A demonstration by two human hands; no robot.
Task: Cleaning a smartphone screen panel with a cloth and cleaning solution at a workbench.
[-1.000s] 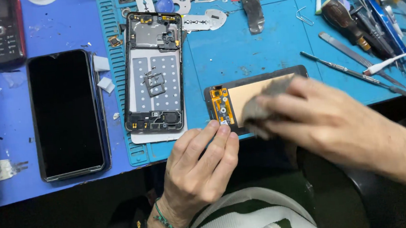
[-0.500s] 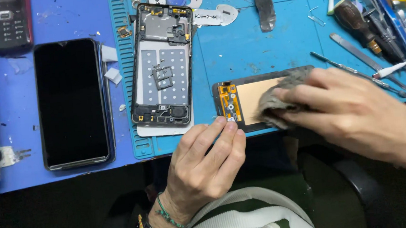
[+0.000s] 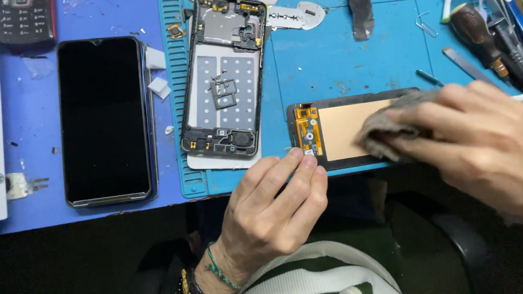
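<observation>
Phone point(image 3: 105, 121): glossy black slab, flat on the blue table point(image 3: 38, 199), far left.
Frame point(image 3: 224, 82): opened phone body, grey inner plate, on the ribbed teal mat point(image 3: 341, 55).
Left hand point(image 3: 275, 210): palm down, fingers straight and together, tips pinning the screen's near-left corner; holds nothing.
Screen point(image 3: 340, 129): face down at the mat's front edge, tan back, orange flex strip.
Right hand point(image 3: 482, 144): fingers curled, pressing a crumpled grey cloth point(image 3: 389, 129) onto the screen.
</observation>
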